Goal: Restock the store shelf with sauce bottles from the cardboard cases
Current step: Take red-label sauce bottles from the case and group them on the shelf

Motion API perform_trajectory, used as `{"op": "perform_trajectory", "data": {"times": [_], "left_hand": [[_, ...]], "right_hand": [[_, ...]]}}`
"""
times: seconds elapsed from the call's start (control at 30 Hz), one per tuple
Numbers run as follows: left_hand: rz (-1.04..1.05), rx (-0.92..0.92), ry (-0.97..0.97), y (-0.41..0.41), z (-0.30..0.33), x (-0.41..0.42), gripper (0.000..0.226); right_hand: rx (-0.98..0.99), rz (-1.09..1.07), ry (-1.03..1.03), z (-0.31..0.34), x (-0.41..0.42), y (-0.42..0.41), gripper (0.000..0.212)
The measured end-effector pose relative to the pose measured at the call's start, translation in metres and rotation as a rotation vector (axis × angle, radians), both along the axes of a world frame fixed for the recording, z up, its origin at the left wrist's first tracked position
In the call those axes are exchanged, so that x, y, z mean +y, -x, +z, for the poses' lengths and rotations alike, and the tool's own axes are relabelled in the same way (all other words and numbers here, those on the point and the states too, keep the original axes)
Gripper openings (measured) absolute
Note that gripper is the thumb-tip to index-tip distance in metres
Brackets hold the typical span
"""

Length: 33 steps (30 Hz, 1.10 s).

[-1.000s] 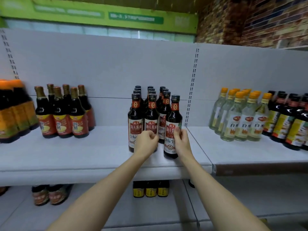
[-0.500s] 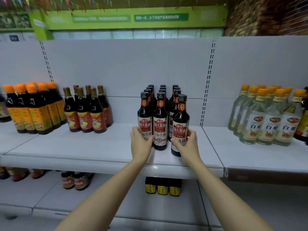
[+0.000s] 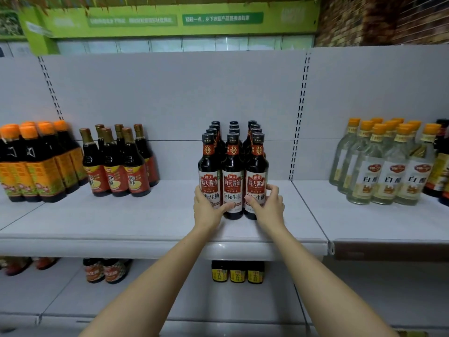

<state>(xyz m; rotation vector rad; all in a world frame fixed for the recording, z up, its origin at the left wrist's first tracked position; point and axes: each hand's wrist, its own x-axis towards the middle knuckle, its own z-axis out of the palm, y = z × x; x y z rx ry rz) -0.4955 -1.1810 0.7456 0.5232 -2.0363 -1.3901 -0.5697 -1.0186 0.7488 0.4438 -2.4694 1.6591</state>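
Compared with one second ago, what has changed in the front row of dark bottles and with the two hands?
The front right soy sauce bottle, which stood forward of its row, has been pushed back level with the other two front bottles. The right hand keeps gripping it; the left hand has shifted onto the front left soy sauce bottle, thumb touching the middle one. The other bottle groups on the shelf stayed put.

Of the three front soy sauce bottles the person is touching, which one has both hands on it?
The middle front bottle: the left hand and the right hand each reach a thumb onto it, while each outer bottle is touched by one hand only.
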Motion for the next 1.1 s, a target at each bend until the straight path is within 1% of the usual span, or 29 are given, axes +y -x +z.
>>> {"op": "perform_trajectory", "data": {"times": [0.07, 0.17, 0.27, 0.37, 0.47, 0.53, 0.6, 0.67, 0.73, 0.93, 1.1], "left_hand": [[0.004, 0.005, 0.004, 0.002, -0.002, -0.002, 0.100], [0.015, 0.001, 0.011, 0.005, -0.003, -0.002, 0.099], [0.016, 0.008, 0.027, 0.006, -0.004, 0.000, 0.098], [0.010, 0.020, 0.050, 0.004, -0.003, 0.001, 0.098], [-0.019, 0.037, 0.019, 0.006, -0.008, -0.005, 0.102], [-0.049, 0.041, -0.027, 0.005, -0.009, -0.010, 0.094], [-0.067, 0.039, -0.037, -0.001, -0.006, -0.009, 0.079], [-0.031, 0.045, -0.041, -0.003, -0.006, -0.009, 0.065], [0.015, 0.038, -0.052, -0.003, -0.006, -0.009, 0.058], [0.062, 0.034, -0.053, -0.004, -0.007, -0.006, 0.056], [0.036, 0.046, -0.071, -0.003, -0.005, -0.006, 0.057]], "right_hand": [[-0.011, 0.022, 0.018, -0.001, -0.002, 0.002, 0.070], [-0.038, 0.034, 0.067, -0.012, -0.003, 0.013, 0.081], [-0.039, 0.047, 0.088, -0.016, -0.003, 0.016, 0.084], [-0.039, 0.064, 0.064, -0.016, -0.001, 0.015, 0.083], [-0.052, 0.065, -0.007, -0.018, 0.000, 0.017, 0.084], [-0.061, 0.058, -0.033, -0.021, -0.001, 0.021, 0.082], [-0.060, 0.054, -0.040, -0.023, -0.001, 0.024, 0.079], [-0.055, 0.053, -0.038, -0.024, -0.001, 0.024, 0.077], [-0.046, 0.052, -0.033, -0.024, -0.001, 0.024, 0.075], [-0.025, 0.037, -0.053, -0.024, -0.002, 0.024, 0.074], [-0.015, 0.037, -0.057, -0.024, -0.002, 0.023, 0.073]]}}
